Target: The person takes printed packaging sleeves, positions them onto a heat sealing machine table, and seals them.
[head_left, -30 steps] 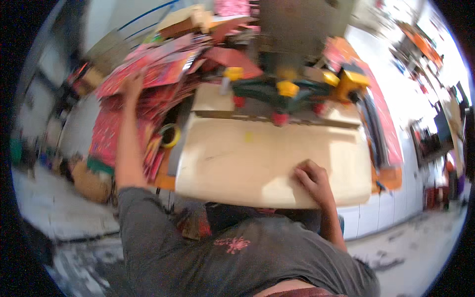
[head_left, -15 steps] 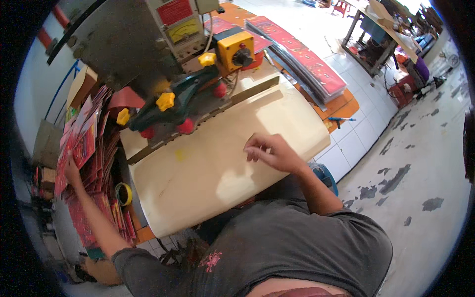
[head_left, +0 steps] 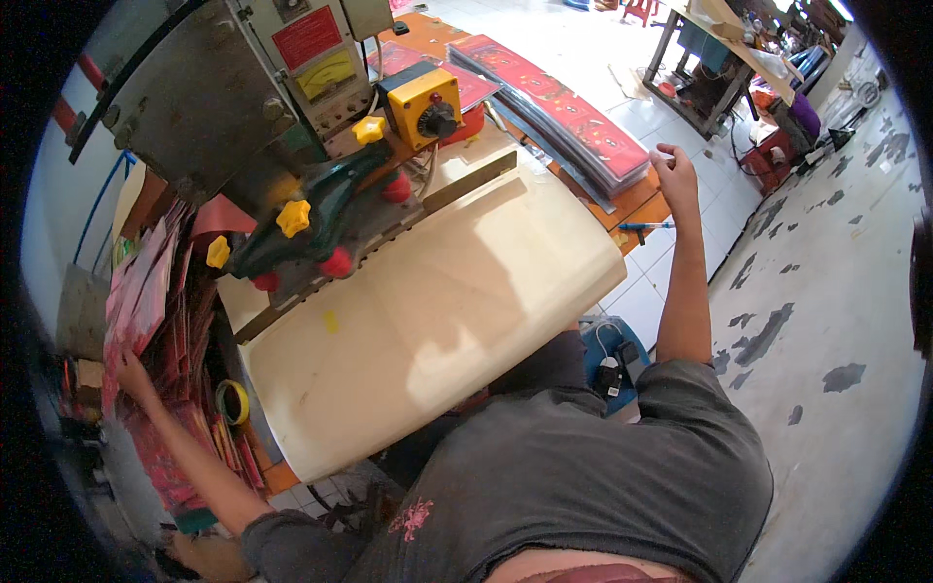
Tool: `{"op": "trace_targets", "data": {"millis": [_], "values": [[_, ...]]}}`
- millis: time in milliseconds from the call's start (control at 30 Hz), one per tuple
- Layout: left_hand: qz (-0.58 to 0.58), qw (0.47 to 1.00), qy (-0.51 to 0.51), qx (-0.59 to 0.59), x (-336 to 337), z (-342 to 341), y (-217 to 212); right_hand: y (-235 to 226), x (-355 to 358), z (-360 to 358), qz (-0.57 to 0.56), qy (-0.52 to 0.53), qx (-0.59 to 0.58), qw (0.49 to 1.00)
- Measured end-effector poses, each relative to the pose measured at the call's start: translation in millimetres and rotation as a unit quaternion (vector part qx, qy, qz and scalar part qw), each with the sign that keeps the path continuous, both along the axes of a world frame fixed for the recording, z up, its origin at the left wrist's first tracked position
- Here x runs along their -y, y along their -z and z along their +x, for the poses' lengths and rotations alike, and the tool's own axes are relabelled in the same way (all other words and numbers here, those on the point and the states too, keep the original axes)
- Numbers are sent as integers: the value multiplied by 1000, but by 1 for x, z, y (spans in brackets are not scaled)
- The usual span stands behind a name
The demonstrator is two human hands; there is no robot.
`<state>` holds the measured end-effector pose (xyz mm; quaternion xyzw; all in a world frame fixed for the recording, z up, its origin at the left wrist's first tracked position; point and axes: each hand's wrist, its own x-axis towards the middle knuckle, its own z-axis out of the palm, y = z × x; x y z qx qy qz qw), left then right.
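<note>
My left hand (head_left: 134, 374) reaches far out to the left and grips the lower edge of a red printed sheet (head_left: 136, 291), lifted from a messy pile of similar sheets (head_left: 180, 321). My right hand (head_left: 674, 163) is raised to the right with curled fingers, just past the near end of a long stack of red printed sheets (head_left: 573, 112). Nothing shows in it. Between my arms lies a cream work table (head_left: 437, 321) with nothing on its bare top.
A grey press machine (head_left: 224, 97) with a yellow control box (head_left: 423, 102) and a green head with yellow and red knobs (head_left: 311, 219) stands behind the table. A yellow tape roll (head_left: 231, 400) lies at the left. A blue stool (head_left: 612, 360) sits below, with work benches (head_left: 719, 58) far right.
My right hand has left the cream table top and swung out right to the stack of red sheets. My left hand stays at the left pile. The view has turned right.
</note>
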<state>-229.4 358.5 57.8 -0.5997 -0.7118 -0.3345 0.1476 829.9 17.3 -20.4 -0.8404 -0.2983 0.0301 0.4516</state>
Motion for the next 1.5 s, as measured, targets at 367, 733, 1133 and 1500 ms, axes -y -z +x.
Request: {"op": "trace_targets", "data": {"millis": [367,733,1133,1500], "values": [[202,957,144,147,224,217,-12,40,1,38,69,51,94,992],[120,899,178,380,303,308,72,20,-4,40,32,68,68,995],[15,892,279,356,302,375,76,17,-16,53,8,85,122,989],[-55,904,333,262,309,411,87,3,-29,-1,427,-94,-371,819]]}}
